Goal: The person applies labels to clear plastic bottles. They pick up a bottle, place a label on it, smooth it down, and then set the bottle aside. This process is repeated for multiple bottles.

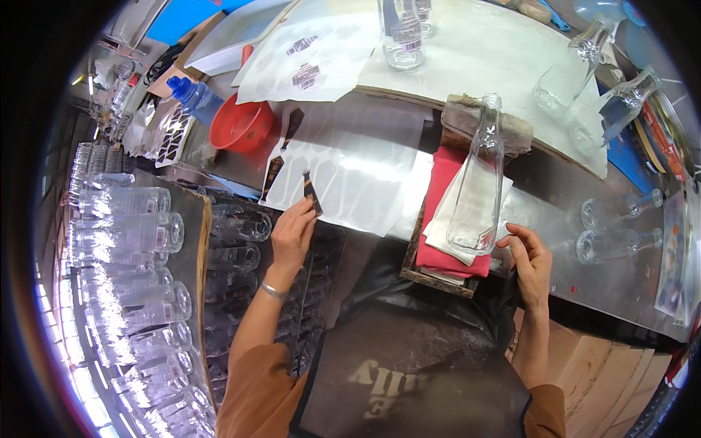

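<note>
My left hand (292,237) pinches a small dark label with orange marks (312,193) by its lower end, over the front edge of a translucent backing sheet (350,182). A clear glass bottle (476,186) lies on folded white cloth (438,228) and red cloth (432,252) in a wooden holder (410,276). Its neck points away from me toward a rolled grey towel (515,137). My right hand (531,266) is beside the bottle's base, fingers bent and apart, holding nothing. Whether a fingertip touches the glass, I cannot tell.
A red bowl (241,125) and a blue-capped spray bottle (196,98) stand at the back left. Label sheets (307,62) and an upright bottle (401,44) occupy the raised white board (482,58). Several bottles (131,226) fill racks at left; two more (617,244) lie at right.
</note>
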A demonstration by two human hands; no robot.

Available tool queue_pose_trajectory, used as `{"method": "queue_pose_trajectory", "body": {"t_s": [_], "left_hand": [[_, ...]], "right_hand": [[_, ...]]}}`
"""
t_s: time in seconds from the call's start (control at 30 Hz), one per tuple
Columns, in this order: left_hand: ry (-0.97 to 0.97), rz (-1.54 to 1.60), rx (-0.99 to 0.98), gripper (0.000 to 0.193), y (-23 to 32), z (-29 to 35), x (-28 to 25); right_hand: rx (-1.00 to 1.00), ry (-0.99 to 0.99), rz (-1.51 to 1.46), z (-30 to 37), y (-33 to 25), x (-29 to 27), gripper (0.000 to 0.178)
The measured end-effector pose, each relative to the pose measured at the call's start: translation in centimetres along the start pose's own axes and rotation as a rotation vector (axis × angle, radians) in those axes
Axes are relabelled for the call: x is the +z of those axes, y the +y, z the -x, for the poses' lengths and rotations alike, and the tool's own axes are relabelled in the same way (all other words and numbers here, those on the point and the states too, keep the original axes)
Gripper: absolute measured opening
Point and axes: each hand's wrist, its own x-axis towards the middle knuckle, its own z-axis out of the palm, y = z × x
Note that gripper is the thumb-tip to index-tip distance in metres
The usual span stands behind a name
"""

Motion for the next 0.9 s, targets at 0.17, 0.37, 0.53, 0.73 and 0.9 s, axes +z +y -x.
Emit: {"method": "queue_pose_trajectory", "body": {"t_s": [0.17,0.37,0.53,0.73,0.9], "left_hand": [[-0.019,0.550,-0.615,0.009,2.7,-0.7,-1.7],[-0.179,1.194,-0.642,0.014,10.0,-11.6,1.3],[-0.135,0.725,0.208,0.013,18.3,-17.5,1.4],[-0.198,0.426,0.422,0.019,19.1,-14.6,2.6],[-0.312,0.621,0.402,0.012,18.9,-14.5,1.2]], "right_hand": [[0.011,0.024,-0.019,0.3,0.8,-0.9,0.029],[-0.098,-0.051,-0.035,0.1,-1.4,0.2,0.034],[-0.233,-0.077,0.340,0.1,-3.5,1.6,0.044],[-0.272,-0.132,0.351,-0.6,-2.8,1.3,0.048],[-0.074,-0.254,0.202,-2.0,-3.1,-0.5,0.048]]}}
